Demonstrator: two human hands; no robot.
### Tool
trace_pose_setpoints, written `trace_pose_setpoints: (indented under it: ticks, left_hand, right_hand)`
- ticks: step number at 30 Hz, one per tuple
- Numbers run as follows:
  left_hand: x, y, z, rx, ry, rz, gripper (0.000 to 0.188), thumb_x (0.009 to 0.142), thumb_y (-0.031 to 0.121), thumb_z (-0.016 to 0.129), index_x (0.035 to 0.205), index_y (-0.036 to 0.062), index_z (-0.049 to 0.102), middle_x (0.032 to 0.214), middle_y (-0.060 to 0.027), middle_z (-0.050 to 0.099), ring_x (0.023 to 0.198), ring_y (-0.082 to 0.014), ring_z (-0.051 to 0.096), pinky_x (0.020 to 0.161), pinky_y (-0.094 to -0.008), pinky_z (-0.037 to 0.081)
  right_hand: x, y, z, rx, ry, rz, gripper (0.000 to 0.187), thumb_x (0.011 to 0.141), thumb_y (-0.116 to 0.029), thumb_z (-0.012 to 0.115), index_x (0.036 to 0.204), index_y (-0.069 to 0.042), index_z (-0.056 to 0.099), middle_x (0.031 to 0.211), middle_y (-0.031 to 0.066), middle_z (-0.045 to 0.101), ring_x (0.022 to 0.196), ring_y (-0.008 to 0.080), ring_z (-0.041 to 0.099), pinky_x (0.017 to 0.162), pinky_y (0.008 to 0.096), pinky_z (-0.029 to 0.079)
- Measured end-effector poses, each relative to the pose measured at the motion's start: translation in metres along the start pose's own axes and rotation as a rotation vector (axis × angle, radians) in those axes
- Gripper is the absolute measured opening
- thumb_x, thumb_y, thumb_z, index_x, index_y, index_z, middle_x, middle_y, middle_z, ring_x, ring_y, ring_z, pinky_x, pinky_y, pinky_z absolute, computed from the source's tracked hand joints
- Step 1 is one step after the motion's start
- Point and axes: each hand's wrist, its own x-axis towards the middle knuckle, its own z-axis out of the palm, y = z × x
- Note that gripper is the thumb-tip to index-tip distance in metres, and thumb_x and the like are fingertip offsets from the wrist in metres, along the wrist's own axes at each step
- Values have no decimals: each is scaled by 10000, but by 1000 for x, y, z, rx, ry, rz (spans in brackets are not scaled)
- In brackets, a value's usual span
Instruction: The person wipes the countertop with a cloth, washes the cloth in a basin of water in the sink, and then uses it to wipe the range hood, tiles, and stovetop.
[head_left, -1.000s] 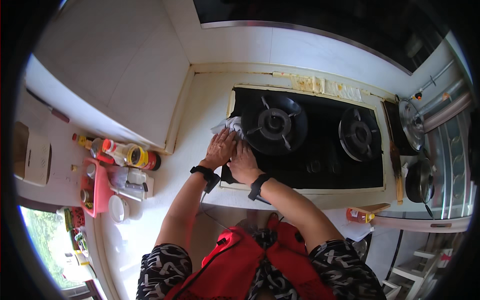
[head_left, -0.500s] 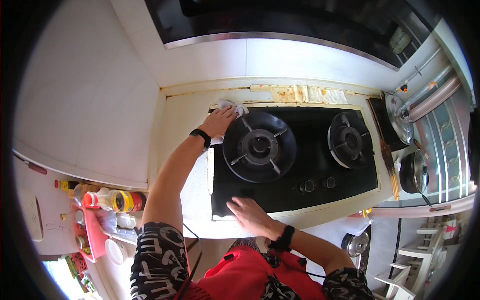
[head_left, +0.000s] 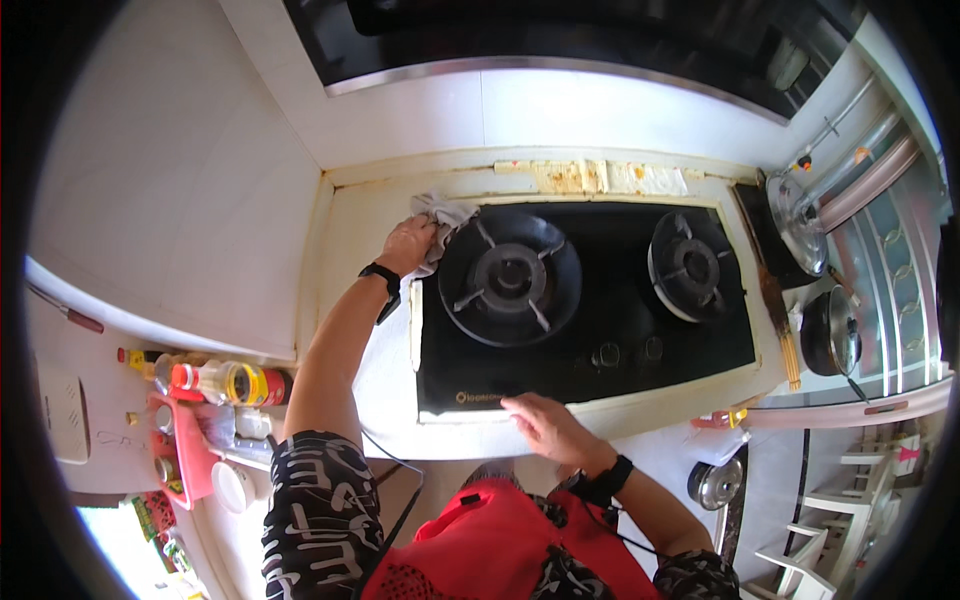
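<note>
A black two-burner gas cooktop [head_left: 600,375] is set into the pale counter. My left hand [head_left: 410,245], with a black band at the wrist, is closed on a crumpled greyish-white cloth [head_left: 448,212]. The cloth lies at the cooktop's back left corner, beside the large round left burner [head_left: 455,315]. Over the cooktop's front edge, my right hand [head_left: 552,430] is open with its fingers loosely extended, and I see nothing in it. The smaller right burner [head_left: 665,240] and two knobs [head_left: 606,355] stand apart from both hands.
Along the wall behind the cooktop runs a stained strip [head_left: 570,178]. To the right stand a glass-lidded pan [head_left: 790,215], a brush with pale bristles [head_left: 785,345] and a dark pot [head_left: 825,330]. Bottles [head_left: 215,383] and a pink tray [head_left: 175,450] are at the left.
My left hand has shifted left with the cloth, exposing more of it. My right hand has moved right and toward me, off the cooktop's dark surface to its front edge.
</note>
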Motion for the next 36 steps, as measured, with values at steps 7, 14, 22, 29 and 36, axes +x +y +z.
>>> trace_pose_setpoints:
  ticks: [7, 14, 22, 29, 36]
  left_hand:
    - [-62, 86, -25, -18, 62, -180, 131, 848, 138, 591, 917, 71, 679, 1006, -91, 624, 931, -333, 585, 812, -421, 499]
    - [-142, 187, -40, -1, 127, -395, 184, 848, 125, 600, 995, 49, 681, 1082, -113, 618, 930, -360, 579, 827, -414, 511]
    - [-135, 341, -23, 44, 157, -232, 240, 778, 52, 630, 1014, 10, 653, 1086, -155, 632, 1045, -324, 574, 903, -424, 478]
    - [-59, 378, 1, -310, 88, -359, 348, 903, 63, 545, 1248, 62, 588, 1285, -210, 561, 1132, -381, 579, 970, -407, 475]
    - [32, 354, -6, -548, -60, -277, 224, 893, 40, 566, 1095, 57, 663, 990, -174, 689, 968, -349, 655, 854, -381, 521]
  right_hand:
    - [-34, 6, -31, 66, 62, -79, 264, 887, 2, 575, 1150, -17, 571, 929, 147, 623, 783, 311, 645, 668, 369, 534]
    - [-90, 25, -112, 212, 142, -40, 222, 909, 29, 558, 1127, 16, 602, 977, 151, 657, 832, 229, 686, 700, 293, 559]
    - [-147, 69, -193, 281, 280, 24, 168, 968, -38, 521, 1089, 10, 626, 934, 116, 670, 732, 163, 680, 656, 261, 541]
    - [-165, 84, -208, 342, 220, -34, 165, 969, -56, 530, 1080, 17, 628, 918, 128, 671, 709, 176, 685, 627, 268, 559]
    - [-184, 101, -230, 405, 266, 102, 175, 983, -80, 528, 1084, 24, 625, 926, 124, 673, 718, 162, 668, 663, 264, 552]
